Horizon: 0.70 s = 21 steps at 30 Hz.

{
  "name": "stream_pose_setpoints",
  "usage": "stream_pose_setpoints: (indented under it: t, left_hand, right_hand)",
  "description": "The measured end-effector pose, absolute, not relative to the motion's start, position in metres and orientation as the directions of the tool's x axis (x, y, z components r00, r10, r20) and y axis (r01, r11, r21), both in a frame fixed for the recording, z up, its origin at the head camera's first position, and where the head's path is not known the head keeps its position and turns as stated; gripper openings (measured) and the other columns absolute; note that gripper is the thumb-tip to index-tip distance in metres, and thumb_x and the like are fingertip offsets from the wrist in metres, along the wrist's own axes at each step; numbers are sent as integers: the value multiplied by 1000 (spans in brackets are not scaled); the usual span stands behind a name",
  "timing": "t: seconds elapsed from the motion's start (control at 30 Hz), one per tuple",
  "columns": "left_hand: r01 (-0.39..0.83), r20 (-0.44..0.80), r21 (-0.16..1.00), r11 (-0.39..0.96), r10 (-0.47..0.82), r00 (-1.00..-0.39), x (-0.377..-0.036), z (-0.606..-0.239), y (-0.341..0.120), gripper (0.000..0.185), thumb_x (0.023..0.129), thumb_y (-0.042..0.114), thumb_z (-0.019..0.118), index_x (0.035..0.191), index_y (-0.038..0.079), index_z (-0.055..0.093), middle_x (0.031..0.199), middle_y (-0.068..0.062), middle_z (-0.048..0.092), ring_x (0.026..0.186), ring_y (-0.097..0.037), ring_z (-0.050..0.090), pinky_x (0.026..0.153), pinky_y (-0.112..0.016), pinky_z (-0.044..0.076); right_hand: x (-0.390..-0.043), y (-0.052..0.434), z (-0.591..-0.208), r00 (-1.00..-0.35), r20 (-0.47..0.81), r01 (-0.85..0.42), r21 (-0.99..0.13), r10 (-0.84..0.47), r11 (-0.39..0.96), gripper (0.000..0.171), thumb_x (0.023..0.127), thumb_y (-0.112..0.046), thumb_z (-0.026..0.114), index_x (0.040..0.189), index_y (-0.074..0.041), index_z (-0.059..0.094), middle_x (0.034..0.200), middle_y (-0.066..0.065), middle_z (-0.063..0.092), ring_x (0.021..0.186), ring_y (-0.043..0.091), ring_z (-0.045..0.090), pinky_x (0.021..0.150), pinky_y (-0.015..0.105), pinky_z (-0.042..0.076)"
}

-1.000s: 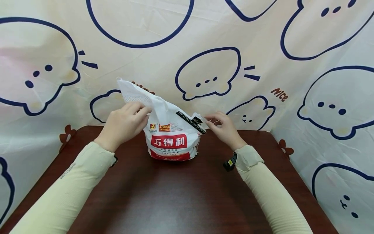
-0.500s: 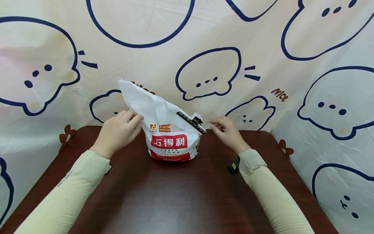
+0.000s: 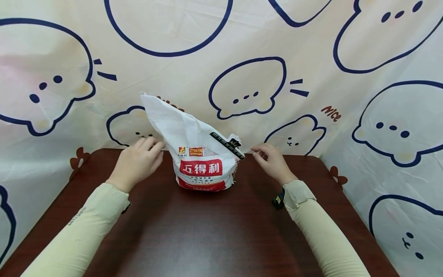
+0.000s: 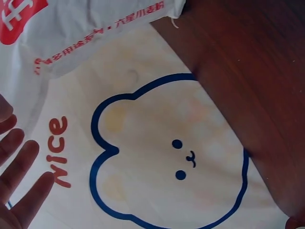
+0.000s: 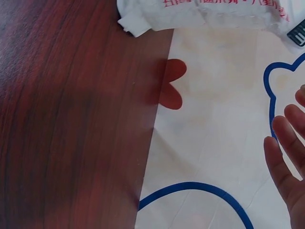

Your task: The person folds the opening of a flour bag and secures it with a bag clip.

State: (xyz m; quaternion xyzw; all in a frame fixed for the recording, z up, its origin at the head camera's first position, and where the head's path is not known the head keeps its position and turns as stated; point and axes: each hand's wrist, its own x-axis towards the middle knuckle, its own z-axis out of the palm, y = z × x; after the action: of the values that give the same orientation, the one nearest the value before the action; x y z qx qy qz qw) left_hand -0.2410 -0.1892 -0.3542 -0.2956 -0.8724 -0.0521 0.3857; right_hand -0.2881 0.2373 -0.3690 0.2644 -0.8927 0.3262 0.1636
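Both hands have drawn back from the bag (image 3: 204, 154), which stands clipped on the bench (image 3: 214, 231). The left hand (image 3: 136, 163) and right hand (image 3: 273, 161) hover beside it, fingers relaxed and holding nothing. The release step appears complete; any next move calls for a fresh grip.

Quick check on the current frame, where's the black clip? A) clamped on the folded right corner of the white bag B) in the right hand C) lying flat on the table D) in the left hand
A: the black clip sits on the folded corner of the white bag, while the left hand and the right hand are open on either side and hold nothing.
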Motion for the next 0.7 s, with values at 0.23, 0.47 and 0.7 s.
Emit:
stream_pose_setpoints:
  t: [0.23, 0.47, 0.7]
  left_hand:
    - [530, 705, -129, 838, 454, -545, -244, -365, -191, 24, 86, 7, 74, 106, 2, 63, 95, -19, 61, 91, -39, 62, 61, -51, 58]
    - [488, 672, -94, 868, 417, -612, -246, -369, -190, 28, 86, 9, 75, 110, 1, 63, 103, -21, 63, 100, -42, 61, 80, -58, 55]
    - [430, 595, -41, 902, 368, -715, -244, -369, -187, 36, 89, 15, 73, 121, 3, 62, 117, -21, 63, 113, -43, 58, 92, -65, 48]
  right_hand:
    - [-288, 241, -374, -838, 420, -536, -518, -348, 666, 24, 100, -9, 62, 123, -3, 70, 115, 17, 68, 96, 27, 63, 82, 44, 55]
    - [-289, 244, -378, -860, 379, -501, -505, -340, 703, 27, 101, -10, 62, 126, -3, 68, 114, 17, 67, 100, 28, 61, 87, 46, 53]
    - [-292, 255, -384, -895, 304, -440, -472, -327, 764, 33, 102, -14, 60, 134, -4, 63, 124, 18, 64, 111, 34, 59, 96, 52, 49]
